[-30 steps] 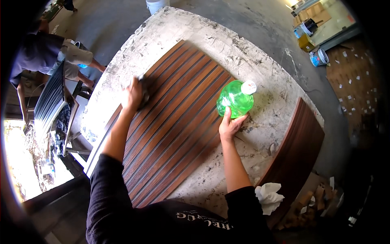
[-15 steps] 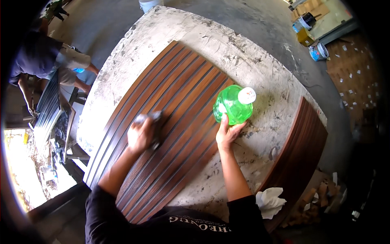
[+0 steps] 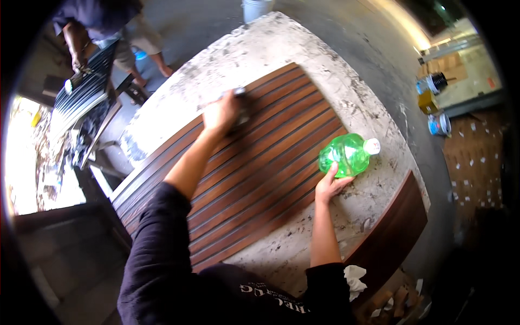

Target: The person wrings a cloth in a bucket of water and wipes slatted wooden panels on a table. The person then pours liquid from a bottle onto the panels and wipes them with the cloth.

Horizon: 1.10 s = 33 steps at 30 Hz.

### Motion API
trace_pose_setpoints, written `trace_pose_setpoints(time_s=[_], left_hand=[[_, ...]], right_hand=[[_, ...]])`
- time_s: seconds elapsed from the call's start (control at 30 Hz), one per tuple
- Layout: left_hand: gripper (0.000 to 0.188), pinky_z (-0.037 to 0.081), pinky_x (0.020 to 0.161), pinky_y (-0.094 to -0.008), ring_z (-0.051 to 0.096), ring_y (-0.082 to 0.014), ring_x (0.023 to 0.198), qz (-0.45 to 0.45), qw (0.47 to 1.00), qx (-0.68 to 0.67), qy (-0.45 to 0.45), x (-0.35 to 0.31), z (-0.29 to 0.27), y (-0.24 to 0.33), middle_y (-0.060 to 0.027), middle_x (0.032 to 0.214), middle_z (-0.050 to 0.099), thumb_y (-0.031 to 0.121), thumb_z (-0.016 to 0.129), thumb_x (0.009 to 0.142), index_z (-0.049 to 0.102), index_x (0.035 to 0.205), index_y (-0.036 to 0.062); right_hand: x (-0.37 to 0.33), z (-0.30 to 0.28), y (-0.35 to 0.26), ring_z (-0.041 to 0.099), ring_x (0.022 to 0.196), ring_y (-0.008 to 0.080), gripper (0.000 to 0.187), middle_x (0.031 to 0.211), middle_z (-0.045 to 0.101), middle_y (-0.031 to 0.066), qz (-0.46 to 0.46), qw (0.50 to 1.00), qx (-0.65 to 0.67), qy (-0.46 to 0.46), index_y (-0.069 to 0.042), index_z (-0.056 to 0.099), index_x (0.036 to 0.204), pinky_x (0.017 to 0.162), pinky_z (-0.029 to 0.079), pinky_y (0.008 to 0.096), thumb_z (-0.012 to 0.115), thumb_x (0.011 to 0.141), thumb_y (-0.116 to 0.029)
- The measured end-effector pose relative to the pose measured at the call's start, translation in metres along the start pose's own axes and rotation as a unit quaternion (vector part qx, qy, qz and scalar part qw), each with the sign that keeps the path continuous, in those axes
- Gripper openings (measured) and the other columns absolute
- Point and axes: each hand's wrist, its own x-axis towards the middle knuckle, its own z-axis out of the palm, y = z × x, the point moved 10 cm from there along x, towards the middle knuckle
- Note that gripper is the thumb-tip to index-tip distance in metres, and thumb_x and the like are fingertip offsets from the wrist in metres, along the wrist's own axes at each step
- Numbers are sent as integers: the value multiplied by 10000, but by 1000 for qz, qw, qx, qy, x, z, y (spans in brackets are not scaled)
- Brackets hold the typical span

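Observation:
A slatted brown wooden panel (image 3: 271, 162) with dark grooves lies on the pale, stained worktable (image 3: 374, 114). Near the panel's far left edge, my left hand (image 3: 218, 116) is closed on a dark grey rag (image 3: 242, 111), pressed to the slats; motion blurs it, so its exact shape is hard to make out. My right hand (image 3: 330, 189) grips a clear green plastic bottle (image 3: 345, 156) with a white cap, tilted over to the right. The bottle is at the panel's right edge.
Another brown panel (image 3: 390, 233) rests along the table's right side, with crumpled white paper (image 3: 355, 281) at its near end. A co-worker (image 3: 103, 21) stands at the far left beside a dark slatted piece (image 3: 89, 81). Paint buckets (image 3: 439, 124) stand on the floor at right.
My left hand has slid the rag away from me along the slats, toward the panel's far edge. The bottle is still in my right hand. The whole view has shifted and turned.

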Motion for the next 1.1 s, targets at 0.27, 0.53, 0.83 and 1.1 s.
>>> trace_pose_setpoints(time_s=[0.27, 0.53, 0.83, 1.1], left_hand=[[192, 460, 622, -500, 615, -409, 764, -330, 925, 137, 132, -299, -199, -304, -191, 810, 630, 280, 478, 907, 493, 1017, 123], [77, 462, 512, -444, 605, -310, 545, -102, 992, 49, 61, -223, -123, -141, -120, 649, 616, 171, 523, 833, 506, 883, 115], [102, 497, 540, -424, 617, -265, 561, -107, 992, 56, 22, -199, -126, -215, -82, 701, 623, 225, 551, 818, 537, 865, 134], [126, 464, 573, -444, 607, -311, 590, -155, 981, 47, 107, -234, -157, -234, -122, 677, 608, 181, 503, 842, 519, 883, 62]], right_hand=[[20, 5, -9, 563, 1004, 382, 704, 1123, 532, 246, -40, 996, 69, -48, 4, 364, 1247, 826, 458, 461, 689, 793, -425], [31, -2, -62, 563, 1032, 295, 638, 1147, 558, 204, -60, 987, 107, -100, 48, 461, 1219, 889, 447, 393, 754, 766, -292], [-107, 51, -146, 528, 1072, 207, 564, 1178, 545, 122, -69, 927, 223, -292, 25, 449, 1238, 935, 415, 346, 736, 769, -101], [-122, 57, -214, 610, 964, 273, 610, 1033, 625, 178, -196, 919, 64, -335, 39, 489, 1193, 843, 460, 374, 785, 727, -222]])
